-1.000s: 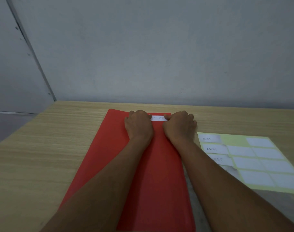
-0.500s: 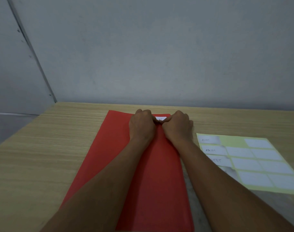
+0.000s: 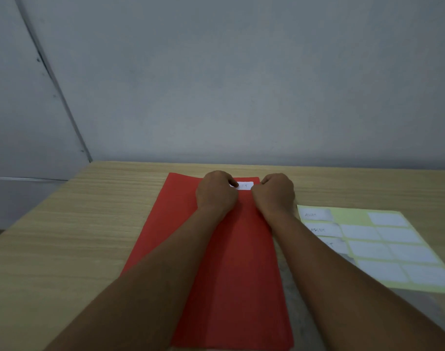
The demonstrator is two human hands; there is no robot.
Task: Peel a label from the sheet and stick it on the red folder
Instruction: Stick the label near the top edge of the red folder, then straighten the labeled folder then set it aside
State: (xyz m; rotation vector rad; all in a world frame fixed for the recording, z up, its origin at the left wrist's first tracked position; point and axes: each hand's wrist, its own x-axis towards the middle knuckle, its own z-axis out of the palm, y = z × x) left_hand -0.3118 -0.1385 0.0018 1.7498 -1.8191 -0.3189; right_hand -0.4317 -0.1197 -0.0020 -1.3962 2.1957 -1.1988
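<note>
The red folder lies lengthwise on the wooden table, its far end near the wall. A small white label with handwriting lies on the folder's far end. My left hand rests with curled fingers on the label's left end and covers part of it. My right hand is curled at the label's right end, its fingertips hidden. The yellow-green label sheet lies to the right of the folder, with several white labels on it, some written on.
A grey wall stands right behind the table's far edge. The table's left edge runs diagonally at the left, with the floor below it. My right forearm crosses the near left corner of the label sheet.
My hands, pressed close together over the label half a second ago, have slid apart towards its two ends. More of the label shows between them now.
</note>
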